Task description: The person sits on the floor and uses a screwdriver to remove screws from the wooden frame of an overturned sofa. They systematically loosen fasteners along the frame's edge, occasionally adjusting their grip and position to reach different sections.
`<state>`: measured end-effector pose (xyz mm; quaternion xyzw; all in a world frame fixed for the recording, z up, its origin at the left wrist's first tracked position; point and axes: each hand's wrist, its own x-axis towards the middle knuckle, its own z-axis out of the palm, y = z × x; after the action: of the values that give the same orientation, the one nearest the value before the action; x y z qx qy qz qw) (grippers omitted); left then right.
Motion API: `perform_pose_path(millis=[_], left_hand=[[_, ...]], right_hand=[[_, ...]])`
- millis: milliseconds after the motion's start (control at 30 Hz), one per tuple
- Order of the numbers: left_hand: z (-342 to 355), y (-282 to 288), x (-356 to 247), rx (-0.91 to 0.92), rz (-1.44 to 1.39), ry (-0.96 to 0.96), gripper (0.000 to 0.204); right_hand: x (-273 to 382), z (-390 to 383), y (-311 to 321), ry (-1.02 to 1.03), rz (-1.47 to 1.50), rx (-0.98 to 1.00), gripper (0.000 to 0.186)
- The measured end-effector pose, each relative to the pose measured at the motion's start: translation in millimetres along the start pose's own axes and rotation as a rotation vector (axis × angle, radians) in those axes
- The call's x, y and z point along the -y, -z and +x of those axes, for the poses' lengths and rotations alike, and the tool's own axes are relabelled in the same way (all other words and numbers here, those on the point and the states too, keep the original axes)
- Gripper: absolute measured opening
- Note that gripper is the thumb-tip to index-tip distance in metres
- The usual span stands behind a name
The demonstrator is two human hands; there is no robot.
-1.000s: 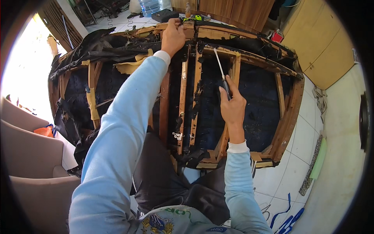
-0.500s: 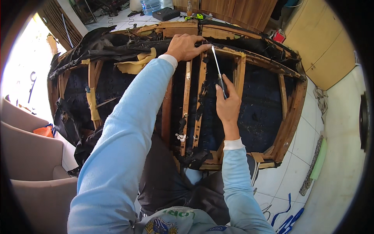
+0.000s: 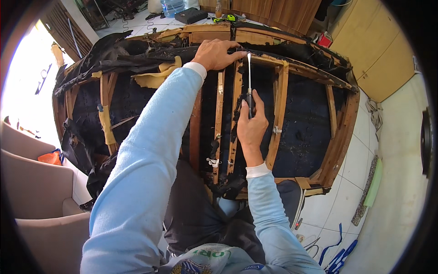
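A wooden furniture frame (image 3: 283, 98) with torn black fabric (image 3: 159, 57) along its far rail lies before me. My right hand (image 3: 252, 125) is closed around the black handle of a screwdriver (image 3: 249, 75). Its shaft points away from me, almost straight, and the tip touches or nearly touches the far rail. Just left of that tip, my left hand (image 3: 216, 54) grips the black fabric at the rail, thumb stretched toward the tip. What lies under its curled fingers is hidden.
Yellow foam (image 3: 157, 77) hangs from the rail at left. Beige armchairs (image 3: 41, 182) stand at the left. Beyond the frame are a black case (image 3: 187, 16) and a water bottle (image 3: 172, 7). Blue straps (image 3: 340, 258) lie on the tiles at lower right.
My right hand has swung left, bringing the screwdriver from a slant to nearly straight. Its tip stays at about the same spot. My left hand has hardly moved.
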<state>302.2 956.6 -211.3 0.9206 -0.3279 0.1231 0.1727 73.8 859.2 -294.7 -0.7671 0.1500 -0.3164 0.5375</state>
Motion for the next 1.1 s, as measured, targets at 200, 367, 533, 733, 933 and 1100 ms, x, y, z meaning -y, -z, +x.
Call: perform_pose_path(millis=[200,367,533,733,933,1100], left_hand=[[2,0,2,0.003,0.005,-0.015,0.079],[0,1,-2,0.006,0.020,-0.015,0.078],[1,0,2,-0.001,0.008,-0.026,0.077],[3,0,0,0.004,0.012,-0.024,0.078],[0,-2,1,0.007,0.014,-0.004,0.078],[3,0,9,0.024,-0.024,-0.029,0.065]], right_hand=[[-8,-4,-13,0.037,-0.012,-0.052,0.044],[-14,-4,-12,0.043,-0.004,-0.051,0.043],[-10,-1,-13,0.025,0.014,-0.039,0.043],[-10,11,2,0.219,-0.130,-0.084,0.042],[6,38,48,-0.502,0.583,0.239,0.037],[-2,39,40,0.224,-0.490,-0.124,0.036]])
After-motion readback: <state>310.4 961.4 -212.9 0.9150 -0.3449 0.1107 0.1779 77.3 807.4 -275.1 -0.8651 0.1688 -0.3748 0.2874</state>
